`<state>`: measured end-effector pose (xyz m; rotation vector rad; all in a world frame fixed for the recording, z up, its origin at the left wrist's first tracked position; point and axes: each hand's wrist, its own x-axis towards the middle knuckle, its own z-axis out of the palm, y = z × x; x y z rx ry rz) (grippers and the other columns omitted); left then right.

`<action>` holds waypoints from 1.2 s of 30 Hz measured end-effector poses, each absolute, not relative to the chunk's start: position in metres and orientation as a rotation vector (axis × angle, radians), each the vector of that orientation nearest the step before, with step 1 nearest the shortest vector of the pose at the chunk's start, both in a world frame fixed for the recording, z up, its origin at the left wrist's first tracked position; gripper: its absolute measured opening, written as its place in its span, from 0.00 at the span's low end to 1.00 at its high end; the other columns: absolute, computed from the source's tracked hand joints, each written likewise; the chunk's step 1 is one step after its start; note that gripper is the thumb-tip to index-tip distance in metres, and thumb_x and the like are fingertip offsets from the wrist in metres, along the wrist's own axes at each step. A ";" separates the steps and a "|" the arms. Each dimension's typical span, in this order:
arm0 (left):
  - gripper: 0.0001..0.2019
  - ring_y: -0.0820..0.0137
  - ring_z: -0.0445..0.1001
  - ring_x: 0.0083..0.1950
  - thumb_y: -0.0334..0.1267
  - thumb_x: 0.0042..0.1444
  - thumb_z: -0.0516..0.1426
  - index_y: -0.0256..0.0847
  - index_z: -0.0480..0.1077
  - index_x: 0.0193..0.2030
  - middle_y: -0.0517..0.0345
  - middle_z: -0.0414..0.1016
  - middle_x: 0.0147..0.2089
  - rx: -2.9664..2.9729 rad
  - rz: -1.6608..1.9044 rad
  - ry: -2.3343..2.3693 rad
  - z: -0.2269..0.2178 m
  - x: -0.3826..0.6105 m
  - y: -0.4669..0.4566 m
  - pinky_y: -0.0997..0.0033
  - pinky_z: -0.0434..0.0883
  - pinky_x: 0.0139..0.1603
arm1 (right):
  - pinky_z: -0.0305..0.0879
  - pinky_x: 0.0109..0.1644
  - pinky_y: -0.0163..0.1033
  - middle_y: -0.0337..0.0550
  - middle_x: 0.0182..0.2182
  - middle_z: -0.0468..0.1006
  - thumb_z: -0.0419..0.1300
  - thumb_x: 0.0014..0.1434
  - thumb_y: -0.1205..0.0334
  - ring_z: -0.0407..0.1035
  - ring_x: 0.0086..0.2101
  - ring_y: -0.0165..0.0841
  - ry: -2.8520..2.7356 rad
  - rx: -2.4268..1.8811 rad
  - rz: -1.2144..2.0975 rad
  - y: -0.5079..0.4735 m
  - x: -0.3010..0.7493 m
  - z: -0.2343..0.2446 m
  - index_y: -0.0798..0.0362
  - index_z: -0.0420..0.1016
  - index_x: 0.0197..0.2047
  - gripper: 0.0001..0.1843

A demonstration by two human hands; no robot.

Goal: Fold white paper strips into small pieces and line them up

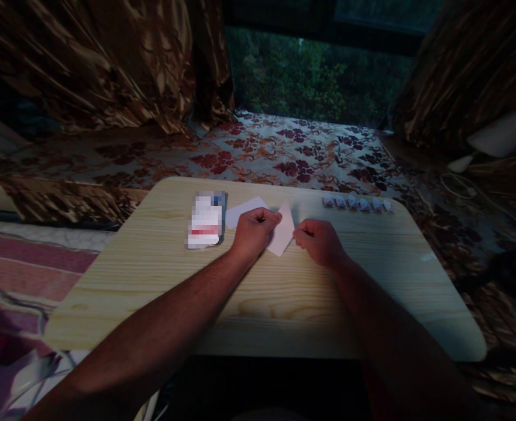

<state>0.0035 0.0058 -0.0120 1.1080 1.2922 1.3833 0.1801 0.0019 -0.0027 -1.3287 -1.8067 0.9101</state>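
My left hand [255,231] pinches a white sheet of paper [284,231] between thumb and fingers, above the middle of the wooden table [258,304]. At the paper's right corner is my right hand [317,238], its thumb and fingertips pressed together on the edge. The paper is tilted, with one corner pointing up and another towards me. Behind my left hand more white paper [246,211] lies on the table, partly covered by that hand. A row of several small folded white paper pieces [358,203] stands along the far right edge.
Left of the papers lies a phone [204,220] with a blurred-out lit screen. Beyond the table is a ledge with a flowered cloth [293,149], below a window between brown curtains [152,64]. A white lamp [504,135] stands at the right; striped bedding [43,266] is at the left.
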 end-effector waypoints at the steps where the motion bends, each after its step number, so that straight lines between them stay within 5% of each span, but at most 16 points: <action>1: 0.13 0.75 0.64 0.25 0.46 0.46 0.65 0.37 0.74 0.25 0.61 0.72 0.24 1.104 1.377 1.288 -0.011 0.004 0.006 0.73 0.60 0.27 | 0.53 0.24 0.33 0.36 0.17 0.71 0.59 0.53 0.61 0.62 0.20 0.27 -1.792 -1.324 0.927 0.002 0.180 -0.002 0.55 0.72 0.21 0.11; 13: 0.12 0.73 0.67 0.26 0.45 0.45 0.66 0.36 0.76 0.25 0.59 0.74 0.25 1.168 1.294 1.207 -0.009 0.007 0.002 0.72 0.62 0.28 | 0.53 0.25 0.33 0.36 0.16 0.70 0.56 0.58 0.57 0.61 0.20 0.27 -1.790 -1.310 0.939 -0.002 0.176 0.005 0.54 0.70 0.21 0.17; 19: 0.18 0.71 0.73 0.28 0.46 0.46 0.67 0.37 0.77 0.41 0.56 0.79 0.32 1.078 1.167 1.060 -0.004 0.006 0.001 0.72 0.65 0.28 | 0.51 0.25 0.34 0.34 0.16 0.67 0.57 0.57 0.59 0.59 0.20 0.26 -1.850 -1.266 0.949 -0.001 0.179 0.003 0.54 0.70 0.20 0.15; 36: 0.11 0.75 0.69 0.25 0.39 0.42 0.68 0.35 0.74 0.28 0.60 0.74 0.26 1.143 1.119 0.962 -0.003 0.004 0.000 0.75 0.63 0.27 | 0.52 0.26 0.34 0.34 0.17 0.67 0.58 0.55 0.61 0.60 0.21 0.27 -1.915 -1.226 1.039 -0.005 0.177 0.002 0.55 0.73 0.22 0.12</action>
